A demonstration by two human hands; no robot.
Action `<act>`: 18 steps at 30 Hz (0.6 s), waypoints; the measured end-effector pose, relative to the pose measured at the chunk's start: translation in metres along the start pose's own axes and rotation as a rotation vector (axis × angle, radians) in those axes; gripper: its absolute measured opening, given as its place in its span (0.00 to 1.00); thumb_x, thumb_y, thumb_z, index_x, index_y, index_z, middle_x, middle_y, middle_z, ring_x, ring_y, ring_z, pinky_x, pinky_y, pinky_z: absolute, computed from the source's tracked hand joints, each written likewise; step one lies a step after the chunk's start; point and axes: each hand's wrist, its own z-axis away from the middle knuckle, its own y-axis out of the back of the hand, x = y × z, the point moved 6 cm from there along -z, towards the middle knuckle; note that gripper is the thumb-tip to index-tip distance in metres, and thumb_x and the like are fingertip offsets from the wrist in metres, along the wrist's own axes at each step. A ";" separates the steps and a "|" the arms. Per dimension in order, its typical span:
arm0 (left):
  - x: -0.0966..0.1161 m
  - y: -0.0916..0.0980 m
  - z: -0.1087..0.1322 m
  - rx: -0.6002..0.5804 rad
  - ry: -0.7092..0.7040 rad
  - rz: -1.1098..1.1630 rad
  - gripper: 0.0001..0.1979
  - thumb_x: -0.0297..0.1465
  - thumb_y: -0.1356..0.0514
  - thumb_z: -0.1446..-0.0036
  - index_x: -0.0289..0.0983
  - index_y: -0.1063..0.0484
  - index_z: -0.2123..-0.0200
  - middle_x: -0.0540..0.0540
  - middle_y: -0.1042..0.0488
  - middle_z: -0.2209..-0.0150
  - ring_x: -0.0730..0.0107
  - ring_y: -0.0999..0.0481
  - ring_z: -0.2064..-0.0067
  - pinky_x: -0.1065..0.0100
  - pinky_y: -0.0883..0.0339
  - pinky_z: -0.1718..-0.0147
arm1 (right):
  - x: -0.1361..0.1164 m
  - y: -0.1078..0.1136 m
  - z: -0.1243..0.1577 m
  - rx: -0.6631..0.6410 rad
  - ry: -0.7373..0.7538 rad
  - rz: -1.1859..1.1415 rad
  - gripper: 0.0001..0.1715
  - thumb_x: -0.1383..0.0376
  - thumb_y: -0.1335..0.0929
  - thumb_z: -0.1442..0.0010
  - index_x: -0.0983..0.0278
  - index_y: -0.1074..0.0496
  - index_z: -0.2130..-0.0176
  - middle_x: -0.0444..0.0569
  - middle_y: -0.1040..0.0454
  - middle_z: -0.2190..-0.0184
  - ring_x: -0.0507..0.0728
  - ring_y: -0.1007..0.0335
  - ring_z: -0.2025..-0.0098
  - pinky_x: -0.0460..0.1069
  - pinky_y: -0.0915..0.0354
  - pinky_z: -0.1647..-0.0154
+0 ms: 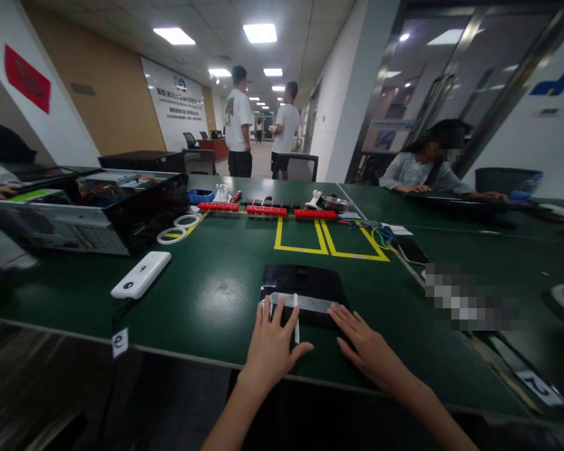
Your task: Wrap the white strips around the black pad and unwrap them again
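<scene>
A flat black panel (322, 279) lies on the green table in front of me. A translucent strip of tape (314, 304) runs across its near part, and a narrow white strip (296, 329) crosses that and hangs toward me. My left hand (273, 341) rests with spread fingers on the left part of the tape and panel. Stretched out flat, the fingers of my right hand (364, 338) touch the tape's right end. Both palms face down, and neither hand grips anything that I can see. My hands cover the panel's near edge in part.
An opened computer case (141, 213) stands at the left, near a white power bank (141, 275) and white rings (172, 235). Red bin-like holders (266, 210) line the back, behind yellow tape outlines (326, 252). A phone (411, 249) lies right; a person (430, 163) sits beyond.
</scene>
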 end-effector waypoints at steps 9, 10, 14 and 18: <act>0.005 0.002 0.001 -0.003 -0.008 0.009 0.37 0.52 0.48 0.45 0.42 0.50 0.36 0.34 0.47 0.36 0.36 0.57 0.35 0.37 0.53 0.44 | -0.003 0.002 0.002 -0.110 -0.088 -0.049 0.30 0.61 0.43 0.37 0.59 0.49 0.36 0.54 0.46 0.37 0.59 0.53 0.36 0.64 0.48 0.41; 0.004 0.003 0.000 -0.015 -0.009 0.022 0.38 0.51 0.48 0.44 0.42 0.53 0.35 0.35 0.47 0.36 0.37 0.58 0.35 0.37 0.54 0.44 | -0.002 0.005 0.000 -0.109 -0.100 -0.059 0.29 0.61 0.44 0.36 0.59 0.49 0.37 0.54 0.45 0.38 0.59 0.51 0.37 0.65 0.47 0.41; -0.013 0.019 -0.001 -0.044 0.004 0.139 0.36 0.47 0.51 0.40 0.42 0.62 0.34 0.39 0.52 0.34 0.49 0.57 0.34 0.44 0.52 0.42 | -0.010 0.032 -0.019 0.027 -0.116 -0.053 0.27 0.64 0.45 0.37 0.60 0.42 0.40 0.53 0.43 0.38 0.60 0.49 0.37 0.65 0.49 0.40; -0.058 0.047 0.001 0.097 0.128 0.187 0.25 0.38 0.58 0.34 0.38 0.52 0.36 0.40 0.45 0.36 0.62 0.47 0.36 0.53 0.51 0.41 | -0.044 0.047 -0.058 0.083 -0.012 -0.074 0.26 0.67 0.45 0.37 0.65 0.39 0.41 0.53 0.42 0.39 0.58 0.51 0.37 0.59 0.50 0.37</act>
